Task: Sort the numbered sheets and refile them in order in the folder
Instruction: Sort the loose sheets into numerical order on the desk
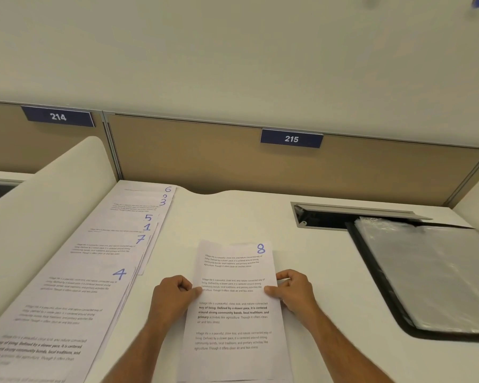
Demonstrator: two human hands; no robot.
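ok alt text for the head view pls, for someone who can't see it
Both hands, left hand and right hand, pinch the side edges of the sheet numbered 8 on a white desk. Overlapping numbered sheets lie fanned to the left; an open folder lies right.

You're in an office: numbered cubicle partition [205, 153] at twelve o'clock, desk [233, 217] with cable hatch [343, 217].

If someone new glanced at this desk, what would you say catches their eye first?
Most likely the sheet marked 8, held at both edges by the left hand and right hand at the centre front of the desk. Next, the fanned stack of numbered sheets along the left, with 4 on top, and the open black folder on the right.
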